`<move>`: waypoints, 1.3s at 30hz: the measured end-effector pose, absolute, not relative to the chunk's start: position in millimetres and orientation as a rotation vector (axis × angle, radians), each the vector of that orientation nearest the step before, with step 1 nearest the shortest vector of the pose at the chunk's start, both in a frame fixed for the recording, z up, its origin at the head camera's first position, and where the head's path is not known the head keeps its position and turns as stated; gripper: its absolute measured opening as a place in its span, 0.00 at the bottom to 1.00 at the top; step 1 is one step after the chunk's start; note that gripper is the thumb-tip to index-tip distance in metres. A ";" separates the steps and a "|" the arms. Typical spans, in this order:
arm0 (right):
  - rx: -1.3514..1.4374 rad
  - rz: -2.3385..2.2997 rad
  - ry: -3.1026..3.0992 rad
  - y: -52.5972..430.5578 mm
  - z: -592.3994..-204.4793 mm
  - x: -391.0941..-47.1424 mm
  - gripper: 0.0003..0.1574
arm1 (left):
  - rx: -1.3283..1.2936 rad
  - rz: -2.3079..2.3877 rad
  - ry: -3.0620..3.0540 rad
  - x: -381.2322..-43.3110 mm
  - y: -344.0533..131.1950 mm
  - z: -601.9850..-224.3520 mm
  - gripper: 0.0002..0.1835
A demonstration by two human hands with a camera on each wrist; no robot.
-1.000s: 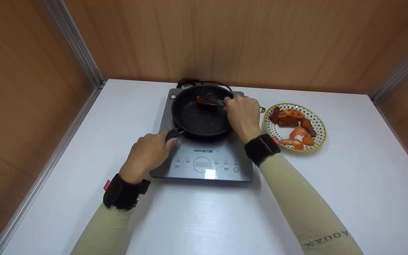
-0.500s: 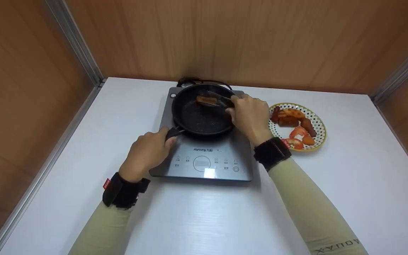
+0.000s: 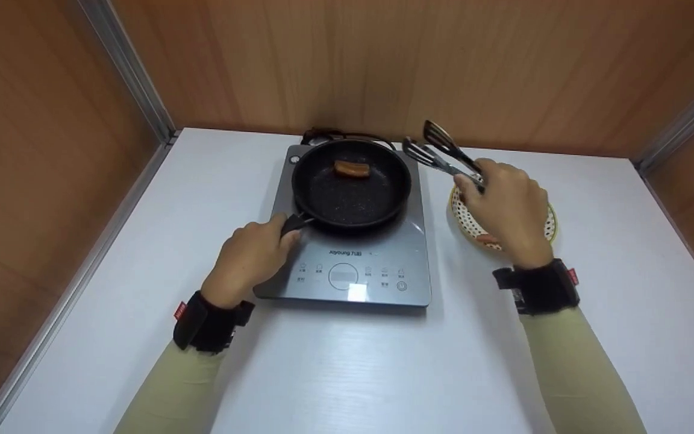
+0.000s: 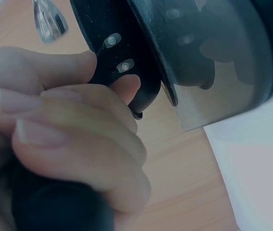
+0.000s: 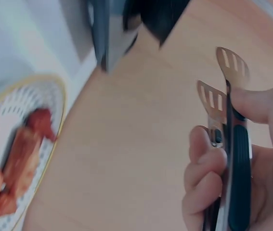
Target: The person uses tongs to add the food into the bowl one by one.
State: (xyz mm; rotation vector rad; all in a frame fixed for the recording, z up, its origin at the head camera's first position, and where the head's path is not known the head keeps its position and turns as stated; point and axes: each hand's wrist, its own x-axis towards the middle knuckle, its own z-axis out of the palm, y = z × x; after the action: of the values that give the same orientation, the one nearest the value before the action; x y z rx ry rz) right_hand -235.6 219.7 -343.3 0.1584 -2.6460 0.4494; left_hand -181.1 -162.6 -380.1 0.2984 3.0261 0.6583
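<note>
Since half a second ago, the right hand (image 3: 506, 208) has drawn the tongs (image 3: 460, 155) up and away from the pan (image 3: 347, 202), and it now shows over the plate (image 3: 462, 220), hiding most of it. Its grip is curled round the tongs' handles, thumb on one side and fingers on the other; the two slotted heads stand apart and pinch nothing, pointing toward the back wall (image 3: 347, 66).

Left in the pan, toward its far side, lies one brown piece of food (image 3: 352, 169), well apart from the tongs. The left hand (image 3: 253, 256) has stayed put, its grip wrapped round the black pan handle (image 3: 293, 224) (the left wrist view shows two rivets close by the fingers).

The pan sits on the back part of a grey cooker (image 3: 383, 256), whose control markings face the person. Behind it runs a black cord (image 3: 362, 135) on the white table (image 3: 347, 361). In the right wrist view, blurred, the yellow-rimmed plate bears reddish-brown food pieces (image 5: 23, 154). Both wrists wear black straps over pale green sleeves.
</note>
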 end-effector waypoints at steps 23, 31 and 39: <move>-0.151 0.538 -2.963 316.7 -385.0 -214.6 0.50 | 0.277 0.679 3.016 -178.2 -164.6 -380.0 0.15; -0.146 0.530 -3.024 350.3 -391.4 -213.1 0.54 | 0.277 0.674 3.017 -178.6 -163.1 -379.1 0.15; -0.214 0.565 -3.081 364.6 -397.3 -212.3 0.58 | 0.269 0.675 3.009 -178.4 -162.3 -379.2 0.15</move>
State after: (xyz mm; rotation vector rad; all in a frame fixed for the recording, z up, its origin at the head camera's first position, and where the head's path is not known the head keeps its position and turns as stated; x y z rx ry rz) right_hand -212.3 364.6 -397.3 -0.2138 -3.0814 0.5645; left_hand -178.4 -162.3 -379.2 0.2691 3.0089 0.6749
